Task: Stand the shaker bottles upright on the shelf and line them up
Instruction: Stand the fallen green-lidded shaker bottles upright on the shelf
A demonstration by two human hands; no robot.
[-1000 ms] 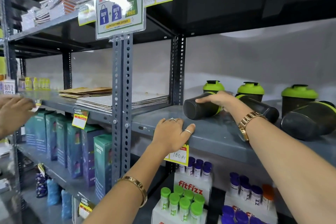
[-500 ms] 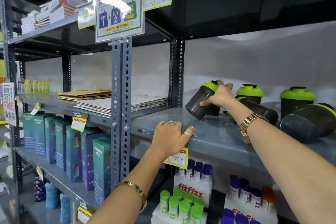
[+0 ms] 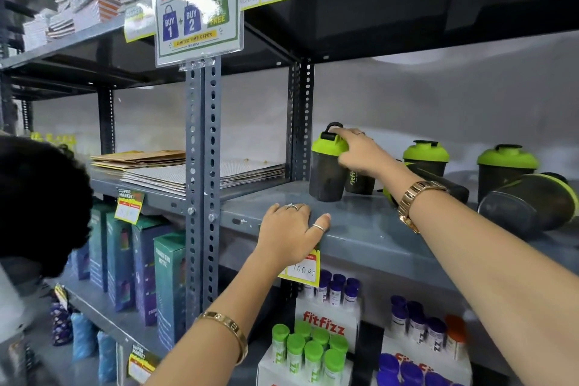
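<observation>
ok so changes: leftmost shaker bottle (image 3: 326, 172), flat on its side a second ago, then tilted, now stands upright near left end of shelf (image 3: 360, 229), green lid on top. Right hand (image 3: 360, 150) shifts from bottle's dark body up to lid, fingers wrapped round it. Second upright bottle behind it now mostly hidden by that hand. Dark blurry head (image 3: 37, 207) pops in at left edge of frame, where an outstretched hand showed a second ago.
</observation>
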